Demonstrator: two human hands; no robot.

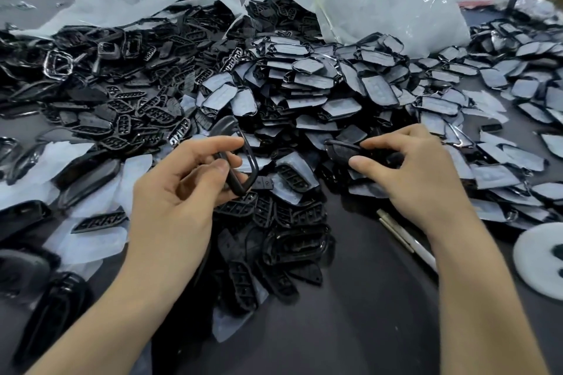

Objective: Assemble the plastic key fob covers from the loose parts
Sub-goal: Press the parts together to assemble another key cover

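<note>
Left hand [182,189]: thumb and forefinger pinch a black loop-shaped frame [240,191], lifted just above the loose parts at the middle of the desk [365,313]
Right hand [417,173]: fingers and thumb curl round a dark shell part [338,149] at the near foot of the pile
Pile of parts [304,85]: black pieces and film-covered covers heaped across the desk from the left edge to the right edge
Plastic bags [380,0]: two, lying open along the far edge, parts spilling out
Pen [405,237]: lies slantwise on bare desk, just beside the right wrist
White disc [539,256]: at the right edge
</note>
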